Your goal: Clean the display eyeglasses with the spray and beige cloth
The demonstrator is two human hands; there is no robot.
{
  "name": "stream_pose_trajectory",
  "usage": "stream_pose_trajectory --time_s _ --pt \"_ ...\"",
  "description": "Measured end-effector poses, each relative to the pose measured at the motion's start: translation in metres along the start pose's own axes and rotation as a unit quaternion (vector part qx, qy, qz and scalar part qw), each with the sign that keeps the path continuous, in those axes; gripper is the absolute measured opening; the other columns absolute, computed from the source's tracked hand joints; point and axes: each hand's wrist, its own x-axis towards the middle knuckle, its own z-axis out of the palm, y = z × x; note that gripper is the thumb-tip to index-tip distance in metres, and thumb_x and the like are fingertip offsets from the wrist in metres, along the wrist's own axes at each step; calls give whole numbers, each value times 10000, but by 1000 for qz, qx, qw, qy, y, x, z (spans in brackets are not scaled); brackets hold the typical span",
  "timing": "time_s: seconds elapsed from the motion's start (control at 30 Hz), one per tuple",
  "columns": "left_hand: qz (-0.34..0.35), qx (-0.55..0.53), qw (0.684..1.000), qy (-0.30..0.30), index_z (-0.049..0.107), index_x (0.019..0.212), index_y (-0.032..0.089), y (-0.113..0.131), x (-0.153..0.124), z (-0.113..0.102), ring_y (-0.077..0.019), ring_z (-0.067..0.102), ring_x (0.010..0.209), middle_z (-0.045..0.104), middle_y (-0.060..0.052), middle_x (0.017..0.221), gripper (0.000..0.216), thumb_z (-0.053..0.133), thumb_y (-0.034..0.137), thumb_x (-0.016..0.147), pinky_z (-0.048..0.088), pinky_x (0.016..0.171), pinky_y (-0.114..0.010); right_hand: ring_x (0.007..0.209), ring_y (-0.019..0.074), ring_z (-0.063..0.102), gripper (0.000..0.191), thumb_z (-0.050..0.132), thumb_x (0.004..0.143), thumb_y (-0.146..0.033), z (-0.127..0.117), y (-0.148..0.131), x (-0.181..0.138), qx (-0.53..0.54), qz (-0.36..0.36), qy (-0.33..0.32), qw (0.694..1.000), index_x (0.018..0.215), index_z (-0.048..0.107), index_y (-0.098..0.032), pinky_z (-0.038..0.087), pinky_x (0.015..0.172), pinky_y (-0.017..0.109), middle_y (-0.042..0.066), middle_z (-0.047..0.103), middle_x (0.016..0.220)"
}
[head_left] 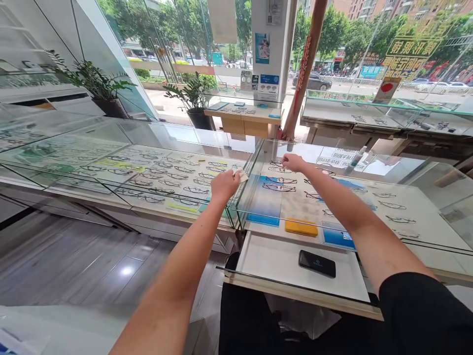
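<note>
My left hand [223, 184] is closed around a small pale cloth [242, 175] and presses it on the glass top of a display counter [155, 148] near its right corner. My right hand [292, 162] rests with bent fingers on the glass top of the neighbouring counter [406, 172], holding nothing that I can see. Under both glass tops lie rows of eyeglass frames [166, 177].
A pulled-out white shelf [281, 256] carries a black case [317, 263]; a yellow case [301, 227] lies above it inside the counter. A spray bottle [355, 159] stands on the glass at right. Potted plants [194, 98] and more counters [369, 111] stand by the windows.
</note>
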Motion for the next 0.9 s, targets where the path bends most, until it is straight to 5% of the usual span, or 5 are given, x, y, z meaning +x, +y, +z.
stream_pose_trajectory --time_s 0.33,0.5,0.7,0.83,0.9 --pt "3 -1 1000 0 761 1143 172 -3 4 5 -391 770 1091 816 -211 1135 562 313 511 1139 512 836 -403 1214 271 751 430 759 1067 -445 -8 -4 2 53 38 46 997 1413 699 -196 668 1030 508 112 730 1422" --pt "3 -5 1000 9 762 1117 177 -4 5 8 -387 767 1063 814 -209 1102 548 315 493 1140 514 845 -413 1050 232 689 214 589 1070 -180 -31 -31 -28 68 -1 143 987 1226 719 -111 542 907 370 163 770 1211" --pt "10 -19 998 59 734 1249 146 1 0 6 -428 682 1274 755 -244 1324 466 410 447 1100 508 1021 -509 576 142 429 184 581 1017 -268 -27 -80 -169 63 -188 128 972 1135 707 -202 318 693 320 -60 576 604" --pt "25 -49 990 128 653 1444 82 4 -5 6 -483 555 1439 654 -298 1498 539 478 406 1050 414 1177 -622 515 149 406 296 501 1125 -394 12 -82 -288 8 -293 71 953 1181 725 -208 225 609 326 -54 561 566" --pt "70 -84 978 177 630 1499 102 9 -6 3 -469 510 1505 620 -276 1574 554 508 367 1029 337 1259 -636 626 173 575 294 535 1134 -407 36 -71 -331 16 -318 67 946 1239 708 -195 329 629 316 6 709 724"
